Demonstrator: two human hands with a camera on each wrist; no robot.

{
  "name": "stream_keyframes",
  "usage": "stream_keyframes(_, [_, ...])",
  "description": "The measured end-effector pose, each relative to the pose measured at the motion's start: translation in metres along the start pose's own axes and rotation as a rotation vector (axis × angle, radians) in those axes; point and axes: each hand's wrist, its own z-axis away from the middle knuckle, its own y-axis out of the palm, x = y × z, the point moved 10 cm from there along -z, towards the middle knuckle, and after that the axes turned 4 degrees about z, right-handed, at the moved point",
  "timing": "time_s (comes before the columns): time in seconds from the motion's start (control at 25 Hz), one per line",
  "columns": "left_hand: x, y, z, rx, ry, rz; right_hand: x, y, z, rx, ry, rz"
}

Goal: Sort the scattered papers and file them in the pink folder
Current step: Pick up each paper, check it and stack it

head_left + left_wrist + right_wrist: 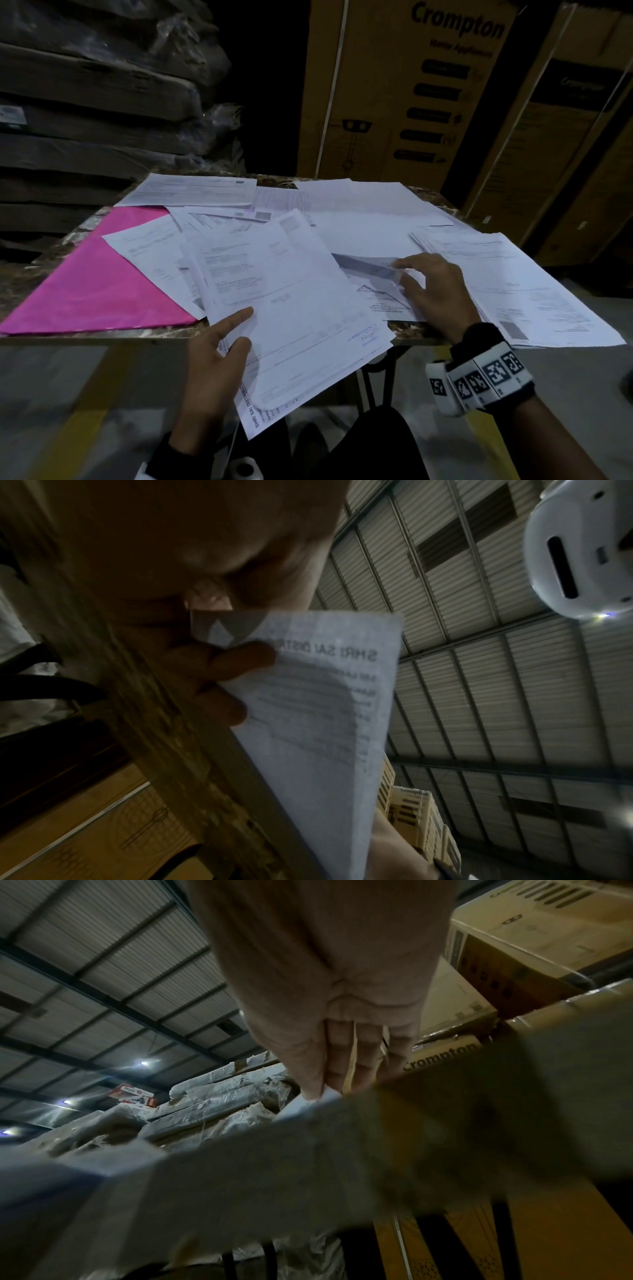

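Now, big cardboard boxes (pixel 411 89) printed "Crompton" fill the upper right of the head view, and wrapped dark stacks (pixel 102 96) crowd the upper left. Below them, a marbled table (pixel 41 270) spans the middle of the frame, nearly buried under scattered papers (pixel 370 212) that overlap from the far edge down to the near one. At left on the table lies the pink folder (pixel 92 284), flat and closed, its right side tucked under a few of those sheets. Centre frame, the left hand (pixel 212 370) grips a sheaf of sheets (pixel 291 308) by the near left corner, thumb on top and fingers curled beneath; the left wrist view shows fingertips (pixel 240 658) pressing the underside beside a "SHRI SAI" heading. That sheaf juts out over the table's near edge. Right of centre, the right hand (pixel 435 294) rests on the pile, fingers stretched out and spread, fingertips pressing a creased sheet (pixel 380 274). On that wrist sits a band (pixel 479 377) with black-and-white markers.
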Motion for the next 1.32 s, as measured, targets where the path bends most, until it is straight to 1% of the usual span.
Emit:
stream_keyframes(0.08, [-0.005, 0.001, 0.000, 0.003, 0.018, -0.011, 0.017, -0.024, -0.004, -0.145, -0.100, 0.025])
stream_keyframes(0.12, [-0.008, 0.001, 0.000, 0.004, 0.038, -0.015, 0.023, -0.034, -0.004, -0.200, -0.122, 0.003])
stream_keyframes(0.2, [-0.015, 0.000, 0.002, -0.002, 0.083, -0.032, 0.024, -0.047, -0.004, -0.259, -0.079, -0.087])
stream_keyframes(0.28, [-0.014, -0.006, 0.004, -0.029, 0.107, -0.050, 0.024, -0.056, -0.001, -0.304, -0.019, -0.121])
stream_keyframes(0.36, [-0.011, -0.013, 0.006, -0.052, 0.101, -0.036, 0.034, -0.064, 0.004, -0.340, -0.032, -0.118])
stream_keyframes(0.4, [-0.010, -0.015, 0.007, -0.057, 0.095, -0.026, 0.043, -0.068, 0.007, -0.358, -0.069, -0.122])
stream_keyframes(0.48, [-0.012, -0.015, 0.008, -0.057, 0.113, -0.050, 0.064, -0.076, 0.011, -0.375, -0.174, -0.125])
stream_keyframes(0.6, [-0.020, -0.011, 0.005, -0.037, 0.152, -0.122, 0.099, -0.085, 0.016, -0.356, -0.317, -0.103])
stream_keyframes(0.84, [-0.024, -0.011, 0.001, -0.010, 0.192, -0.199, 0.156, -0.113, 0.031, -0.388, -0.518, -0.135])
stream_keyframes(1.0, [-0.031, -0.012, -0.002, 0.016, 0.228, -0.241, 0.167, -0.118, 0.031, -0.396, -0.539, -0.153])
stream_keyframes(1.2, [-0.049, -0.012, -0.004, 0.023, 0.289, -0.280, 0.195, -0.155, 0.040, -0.430, -0.605, -0.249])
stream_keyframes(1.32, [-0.054, -0.011, 0.000, 0.020, 0.330, -0.325, 0.210, -0.185, 0.048, -0.525, -0.612, -0.307])
